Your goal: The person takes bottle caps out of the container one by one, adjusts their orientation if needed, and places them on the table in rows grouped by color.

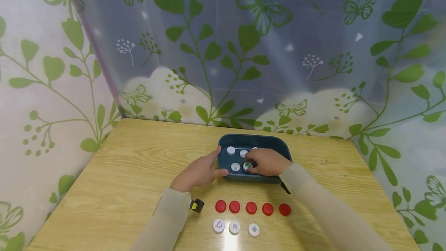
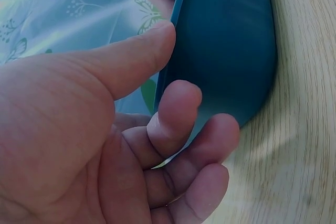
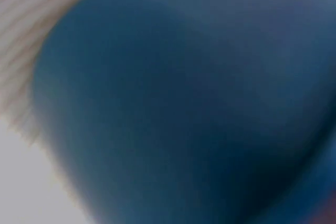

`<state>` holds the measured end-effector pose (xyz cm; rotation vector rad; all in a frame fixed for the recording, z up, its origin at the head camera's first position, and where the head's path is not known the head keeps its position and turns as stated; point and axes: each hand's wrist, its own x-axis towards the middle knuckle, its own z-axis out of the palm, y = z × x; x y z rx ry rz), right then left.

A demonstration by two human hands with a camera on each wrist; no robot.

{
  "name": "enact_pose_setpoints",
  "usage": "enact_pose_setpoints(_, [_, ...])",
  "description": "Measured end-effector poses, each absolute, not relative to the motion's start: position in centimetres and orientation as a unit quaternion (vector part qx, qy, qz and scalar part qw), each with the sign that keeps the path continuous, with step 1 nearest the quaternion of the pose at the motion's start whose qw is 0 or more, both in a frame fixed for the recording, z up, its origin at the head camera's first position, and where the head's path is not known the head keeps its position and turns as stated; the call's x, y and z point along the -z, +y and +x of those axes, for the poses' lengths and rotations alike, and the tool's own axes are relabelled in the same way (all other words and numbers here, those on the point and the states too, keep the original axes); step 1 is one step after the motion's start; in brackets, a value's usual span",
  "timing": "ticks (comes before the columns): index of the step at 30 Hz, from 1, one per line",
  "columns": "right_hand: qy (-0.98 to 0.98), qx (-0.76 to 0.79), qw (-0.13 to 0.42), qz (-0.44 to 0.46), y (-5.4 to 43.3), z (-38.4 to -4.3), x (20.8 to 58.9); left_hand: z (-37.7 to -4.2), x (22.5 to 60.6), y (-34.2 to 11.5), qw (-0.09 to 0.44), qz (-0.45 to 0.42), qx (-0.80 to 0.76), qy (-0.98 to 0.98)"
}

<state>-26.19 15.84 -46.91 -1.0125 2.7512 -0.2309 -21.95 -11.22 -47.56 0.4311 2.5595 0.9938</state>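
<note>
A dark blue tray (image 1: 256, 178) stands near the back of the table, with several white bottle caps inside, among them a plain white cap (image 1: 231, 150) and a cap with a grey print (image 1: 235, 167). My right hand (image 1: 268, 162) reaches into it and pinches a white bottle cap with a green mark (image 1: 247, 166); the palm covers the tray's right part. At the tray's left side my left hand (image 1: 200, 171) touches the rim, thumb and fingers spread apart. In the left wrist view its fingers (image 2: 178, 108) bend loosely beside the tray wall (image 2: 226, 40). The right wrist view shows only blurred tray wall (image 3: 131, 87).
In front of the tray lies a row of several red bottle caps (image 1: 251, 207). Nearer still are three white printed caps (image 1: 234, 227) in a line. A patterned curtain (image 1: 216, 69) hangs behind the wooden table (image 1: 146, 154).
</note>
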Motion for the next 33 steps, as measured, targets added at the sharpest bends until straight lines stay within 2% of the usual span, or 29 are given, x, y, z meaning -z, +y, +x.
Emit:
enact_pose_setpoints(9, [0.952,0.141,0.033,-0.269,21.1,-26.0,47.6,-22.0,47.7,-11.0,0.169,0.15,-0.353,0.908])
enact_pose_setpoints(17, [0.948,0.198,-0.015,-0.25,21.9,-25.9,49.4,-22.2,47.4,-11.3,0.152,0.145,-0.35,0.913])
enact_pose_setpoints(29, [0.95,0.19,-0.017,-0.248,21.4,-25.6,48.9,-22.0,47.8,-10.8,0.14,0.145,-0.347,0.916])
enact_pose_setpoints(33, [0.946,0.213,-0.094,-0.224,21.9,-25.4,48.7,-22.2,47.7,-10.6,0.135,0.129,-0.339,0.922])
